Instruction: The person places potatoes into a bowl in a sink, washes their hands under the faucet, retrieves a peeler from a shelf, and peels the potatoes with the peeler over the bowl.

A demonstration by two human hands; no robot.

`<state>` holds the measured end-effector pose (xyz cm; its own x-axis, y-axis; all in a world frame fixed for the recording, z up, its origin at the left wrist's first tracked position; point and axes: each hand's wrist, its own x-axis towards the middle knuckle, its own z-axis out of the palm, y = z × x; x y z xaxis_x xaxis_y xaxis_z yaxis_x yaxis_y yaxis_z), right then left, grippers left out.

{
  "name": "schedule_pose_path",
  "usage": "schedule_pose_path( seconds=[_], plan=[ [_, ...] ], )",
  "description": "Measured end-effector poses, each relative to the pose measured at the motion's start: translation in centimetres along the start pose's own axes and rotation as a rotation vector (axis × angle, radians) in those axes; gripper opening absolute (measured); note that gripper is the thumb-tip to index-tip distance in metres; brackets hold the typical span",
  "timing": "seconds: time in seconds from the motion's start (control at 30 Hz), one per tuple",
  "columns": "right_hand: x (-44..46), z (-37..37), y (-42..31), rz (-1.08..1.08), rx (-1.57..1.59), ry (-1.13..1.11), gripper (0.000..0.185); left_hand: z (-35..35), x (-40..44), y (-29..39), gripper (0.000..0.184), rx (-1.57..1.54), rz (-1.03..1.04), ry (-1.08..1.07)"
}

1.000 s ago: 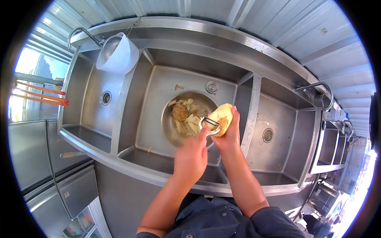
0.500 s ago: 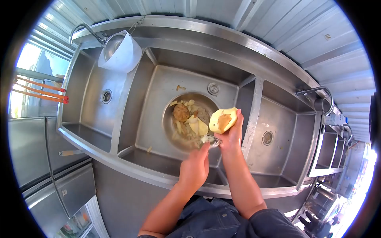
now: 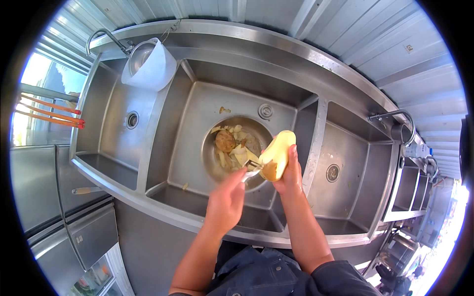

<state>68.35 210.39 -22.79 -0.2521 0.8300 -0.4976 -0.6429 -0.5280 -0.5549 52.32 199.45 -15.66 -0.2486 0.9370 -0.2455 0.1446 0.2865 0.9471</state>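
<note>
A mostly peeled potato (image 3: 279, 151) with a brown patch of skin at its lower end is held in my right hand (image 3: 291, 172) over the middle sink. My left hand (image 3: 225, 201), slightly blurred, is closed on a metal peeler (image 3: 253, 169), whose head is at the potato's lower left side. Below them a round metal bowl (image 3: 207, 166) in the sink holds an unpeeled brown potato (image 3: 225, 140), pale potato pieces and peelings (image 3: 240, 155) in cloudy water.
The left sink (image 3: 116, 133) has a white container (image 3: 157, 66) under its tap. On the right is another sink (image 3: 340, 148) with a drain. Peel scraps lie behind the bowl. A handle (image 3: 87, 190) sticks out at the front left.
The potato has been turned in my right hand, so its skin patch now faces down. My left hand has moved a little to the left, with the peeler up against the potato's side.
</note>
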Motion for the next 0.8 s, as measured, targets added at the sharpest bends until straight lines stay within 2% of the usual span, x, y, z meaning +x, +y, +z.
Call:
schedule_pose_path(
  seconds=[0.1, 0.17, 0.23, 0.27, 0.37, 0.4, 0.57, 0.63, 0.7, 0.77, 0.8],
  plan=[
    [-0.2, 0.2, 0.3, 0.032, -0.049, 0.061, 0.064, 0.9, 0.9, 1.8, 0.042, 0.435, 0.314, 0.104],
    [-0.1, 0.7, 0.3, 0.028, -0.064, 0.082, 0.063, 2.0, 0.6, 1.8, 0.045, 0.459, 0.316, 0.118],
    [0.3, 1.3, 0.0, -0.068, -0.019, 0.160, 0.059, 2.7, -0.9, 1.7, 0.047, 0.494, 0.234, 0.093],
    [0.5, 1.6, -0.3, -0.086, 0.015, 0.241, 0.058, 3.0, -1.7, 1.3, 0.042, 0.440, 0.230, 0.062],
    [0.8, 1.9, -1.1, -0.092, 0.041, 0.246, 0.052, 3.4, -3.4, -0.2, 0.047, 0.463, 0.170, -0.020],
    [1.1, 1.1, -0.9, -0.087, 0.037, 0.213, 0.052, 3.2, -3.0, 0.1, 0.039, 0.404, 0.250, 0.078],
    [0.2, 0.3, 0.2, -0.138, -0.100, 0.179, 0.054, 1.4, 1.2, 2.9, 0.036, 0.400, 0.309, 0.127],
    [0.1, 0.1, 0.2, -0.186, -0.209, 0.094, 0.053, 1.7, 2.0, 3.7, 0.037, 0.420, 0.282, 0.033],
    [-0.1, 1.0, -0.5, -0.196, -0.225, 0.106, 0.053, 2.4, 0.5, 3.4, 0.041, 0.460, 0.258, 0.036],
    [0.1, 1.2, -0.9, -0.214, -0.260, 0.171, 0.053, 2.9, -1.6, 1.8, 0.045, 0.541, 0.162, -0.049],
    [0.3, 1.1, -1.1, -0.179, -0.138, 0.239, 0.052, 3.2, -2.4, 0.9, 0.050, 0.538, 0.156, -0.122]
  ],
)
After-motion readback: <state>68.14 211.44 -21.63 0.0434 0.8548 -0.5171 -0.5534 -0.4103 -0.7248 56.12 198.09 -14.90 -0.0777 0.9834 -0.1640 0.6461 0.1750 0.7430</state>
